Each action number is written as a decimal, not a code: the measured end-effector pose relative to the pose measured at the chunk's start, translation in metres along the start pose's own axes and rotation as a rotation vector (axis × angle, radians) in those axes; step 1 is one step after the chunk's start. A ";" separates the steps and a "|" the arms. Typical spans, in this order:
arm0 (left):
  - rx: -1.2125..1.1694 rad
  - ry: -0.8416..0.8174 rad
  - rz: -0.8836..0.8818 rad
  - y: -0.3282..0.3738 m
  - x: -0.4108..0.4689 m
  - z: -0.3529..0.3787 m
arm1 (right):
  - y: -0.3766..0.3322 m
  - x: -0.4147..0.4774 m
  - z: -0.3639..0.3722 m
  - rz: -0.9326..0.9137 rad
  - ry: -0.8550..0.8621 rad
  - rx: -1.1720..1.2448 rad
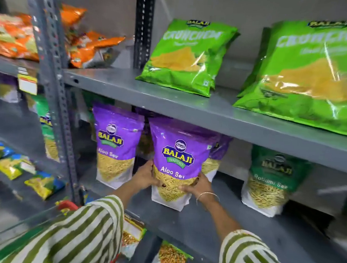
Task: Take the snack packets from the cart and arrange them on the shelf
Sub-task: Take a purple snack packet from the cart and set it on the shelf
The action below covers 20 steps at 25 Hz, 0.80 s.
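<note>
A purple Aloo Sev packet (pixel 178 152) stands upright on the middle grey shelf (pixel 202 227). My left hand (pixel 145 175) grips its lower left side and my right hand (pixel 197 186) grips its lower right side. A second purple Aloo Sev packet (pixel 114 143) stands just to its left, and another purple packet (pixel 218 153) peeks out behind it on the right. The cart (pixel 67 205) shows only as a red handle at the lower left, partly hidden by my striped sleeve.
A green Ratlami Sev packet (pixel 272 180) stands to the right on the same shelf. Two green Crunchem bags (pixel 186 57) (pixel 318 76) lean on the upper shelf. Orange packets (pixel 88 45) lie upper left. A slotted grey upright (pixel 53 84) divides the bays. More packets (pixel 171 257) sit below.
</note>
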<state>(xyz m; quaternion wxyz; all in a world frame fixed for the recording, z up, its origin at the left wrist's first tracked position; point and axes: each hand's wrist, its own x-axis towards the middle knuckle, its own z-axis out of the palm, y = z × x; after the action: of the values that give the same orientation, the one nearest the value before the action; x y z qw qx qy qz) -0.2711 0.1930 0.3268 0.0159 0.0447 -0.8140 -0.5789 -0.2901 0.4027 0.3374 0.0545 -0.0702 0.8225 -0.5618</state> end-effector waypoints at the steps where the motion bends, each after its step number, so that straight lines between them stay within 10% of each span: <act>1: -0.017 -0.004 0.007 -0.003 0.008 0.007 | 0.004 0.001 -0.004 -0.004 0.002 0.027; 12: 0.120 -0.062 -0.061 -0.010 0.024 0.022 | 0.021 0.006 -0.013 0.040 -0.096 0.155; 20: 0.145 -0.064 -0.140 -0.013 -0.033 -0.023 | -0.021 0.001 -0.014 0.671 -0.568 -0.838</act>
<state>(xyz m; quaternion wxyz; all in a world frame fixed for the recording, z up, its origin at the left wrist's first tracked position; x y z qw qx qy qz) -0.2358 0.1699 0.3226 -0.0540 0.0840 -0.8488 -0.5192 -0.2922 0.4078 0.3619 0.4135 0.0303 0.9043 -0.1017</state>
